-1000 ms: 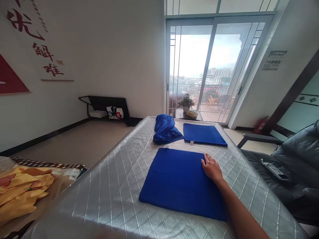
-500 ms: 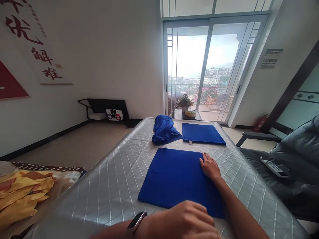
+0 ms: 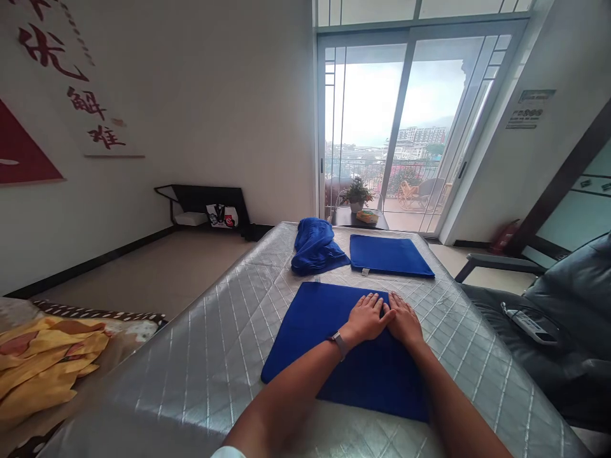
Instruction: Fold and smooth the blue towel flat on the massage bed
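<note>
A folded blue towel (image 3: 310, 331) lies flat on the silver quilted mattress (image 3: 214, 356) in front of me. My left hand (image 3: 366, 316) rests palm down near the towel's far right corner, fingers stretched out, a watch on its wrist. Right beside it, touching, my right hand (image 3: 403, 320) also lies flat and open on the towel. Farther off, a second folded blue towel (image 3: 389, 254) lies flat, and a crumpled blue towel (image 3: 315, 247) is heaped to its left.
A dark massage chair (image 3: 548, 318) with a remote stands at the mattress's right edge. Yellow patterned bedding (image 3: 42, 362) lies at the lower left. Beyond the mattress's far end are a small table with a potted plant (image 3: 356, 196) and glass balcony doors.
My left hand came in from below and moved forward onto the near towel, landing beside my right hand. The right hand has stayed on the towel's far right corner.
</note>
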`<move>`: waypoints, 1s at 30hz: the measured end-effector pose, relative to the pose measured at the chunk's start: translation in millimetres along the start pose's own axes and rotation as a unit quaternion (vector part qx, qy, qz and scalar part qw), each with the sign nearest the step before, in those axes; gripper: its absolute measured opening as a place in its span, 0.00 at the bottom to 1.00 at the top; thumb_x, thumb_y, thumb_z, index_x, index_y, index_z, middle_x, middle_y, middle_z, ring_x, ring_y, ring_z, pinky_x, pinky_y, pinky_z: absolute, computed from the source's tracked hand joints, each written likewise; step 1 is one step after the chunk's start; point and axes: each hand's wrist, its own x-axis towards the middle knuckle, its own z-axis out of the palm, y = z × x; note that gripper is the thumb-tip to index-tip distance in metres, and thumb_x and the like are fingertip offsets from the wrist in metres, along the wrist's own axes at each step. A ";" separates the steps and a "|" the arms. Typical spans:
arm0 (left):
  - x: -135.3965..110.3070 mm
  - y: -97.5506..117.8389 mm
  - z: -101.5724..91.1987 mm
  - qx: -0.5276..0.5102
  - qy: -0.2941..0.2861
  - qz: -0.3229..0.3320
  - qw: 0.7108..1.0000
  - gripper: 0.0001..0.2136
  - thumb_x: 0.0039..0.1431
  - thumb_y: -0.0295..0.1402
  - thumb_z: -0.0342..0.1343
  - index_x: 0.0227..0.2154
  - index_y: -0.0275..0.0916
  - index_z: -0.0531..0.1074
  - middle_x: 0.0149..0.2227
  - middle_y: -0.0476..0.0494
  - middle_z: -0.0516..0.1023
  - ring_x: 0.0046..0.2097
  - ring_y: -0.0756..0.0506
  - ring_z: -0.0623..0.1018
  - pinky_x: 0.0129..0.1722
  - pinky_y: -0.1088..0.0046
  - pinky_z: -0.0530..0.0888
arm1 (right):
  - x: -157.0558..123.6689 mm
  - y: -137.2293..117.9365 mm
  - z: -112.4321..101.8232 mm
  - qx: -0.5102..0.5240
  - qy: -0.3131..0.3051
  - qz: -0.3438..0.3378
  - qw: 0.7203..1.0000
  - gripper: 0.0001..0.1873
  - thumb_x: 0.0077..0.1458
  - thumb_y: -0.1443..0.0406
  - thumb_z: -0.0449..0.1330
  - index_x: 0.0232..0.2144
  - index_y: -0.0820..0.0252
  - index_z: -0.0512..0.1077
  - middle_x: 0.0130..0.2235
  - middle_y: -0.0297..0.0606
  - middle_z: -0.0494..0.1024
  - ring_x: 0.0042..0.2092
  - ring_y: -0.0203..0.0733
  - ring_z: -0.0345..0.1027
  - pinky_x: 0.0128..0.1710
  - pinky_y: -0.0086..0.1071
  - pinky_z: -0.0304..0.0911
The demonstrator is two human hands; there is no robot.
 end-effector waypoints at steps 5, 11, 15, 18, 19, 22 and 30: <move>-22.0 -39.9 -5.4 0.023 -0.048 -0.047 0.997 0.36 0.70 0.55 0.26 0.67 0.34 0.56 0.70 0.37 0.54 0.71 0.42 0.52 0.69 0.60 0.50 | 1.6 -6.9 -7.2 0.020 -0.016 0.023 0.999 0.33 0.67 0.59 0.37 0.69 0.70 0.51 0.70 0.44 0.51 0.70 0.43 0.43 0.68 0.40 0.39; -54.7 -101.5 -40.2 0.047 -0.075 -0.117 0.989 0.38 0.69 0.57 0.25 0.68 0.33 0.53 0.71 0.38 0.51 0.71 0.42 0.50 0.69 0.60 0.47 | 2.2 -7.0 -6.6 0.030 -0.019 0.033 0.999 0.33 0.67 0.58 0.36 0.69 0.68 0.50 0.71 0.40 0.50 0.71 0.41 0.43 0.69 0.39 0.37; -75.2 -135.7 -54.8 0.059 -0.069 -0.148 0.985 0.38 0.69 0.56 0.26 0.68 0.31 0.53 0.70 0.35 0.51 0.71 0.41 0.50 0.69 0.59 0.48 | 2.5 -5.9 -4.9 0.030 -0.019 0.033 0.999 0.34 0.67 0.58 0.36 0.69 0.69 0.51 0.71 0.40 0.50 0.71 0.42 0.42 0.69 0.39 0.37; -82.7 -148.5 -58.7 0.058 -0.059 -0.173 0.981 0.37 0.69 0.56 0.28 0.68 0.31 0.53 0.70 0.35 0.51 0.71 0.40 0.51 0.69 0.59 0.50 | 3.0 -5.0 -4.0 0.026 -0.015 0.030 0.999 0.34 0.67 0.58 0.35 0.69 0.69 0.51 0.71 0.41 0.50 0.71 0.42 0.42 0.69 0.39 0.38; -83.4 -150.3 -58.9 0.058 -0.057 -0.181 0.980 0.37 0.69 0.56 0.28 0.68 0.31 0.53 0.70 0.35 0.51 0.71 0.40 0.51 0.69 0.59 0.49 | 3.1 -4.8 -3.9 0.025 -0.015 0.029 0.999 0.34 0.67 0.58 0.35 0.69 0.69 0.51 0.71 0.41 0.50 0.71 0.42 0.43 0.69 0.39 0.38; -82.9 -150.7 -58.1 0.056 -0.052 -0.192 0.978 0.37 0.69 0.56 0.29 0.68 0.30 0.53 0.70 0.34 0.51 0.71 0.39 0.50 0.69 0.59 0.49 | 3.4 -5.3 -4.4 0.022 -0.015 0.029 0.999 0.34 0.67 0.57 0.35 0.69 0.69 0.51 0.71 0.42 0.51 0.70 0.42 0.43 0.69 0.39 0.38; -81.7 -144.1 -60.2 0.056 -0.058 -0.202 0.976 0.37 0.69 0.55 0.30 0.68 0.28 0.52 0.71 0.32 0.50 0.71 0.39 0.50 0.69 0.59 0.49 | -4.7 -12.3 -14.3 -0.076 0.033 -0.001 0.997 0.32 0.66 0.62 0.37 0.67 0.71 0.55 0.69 0.45 0.55 0.70 0.49 0.43 0.68 0.47 0.36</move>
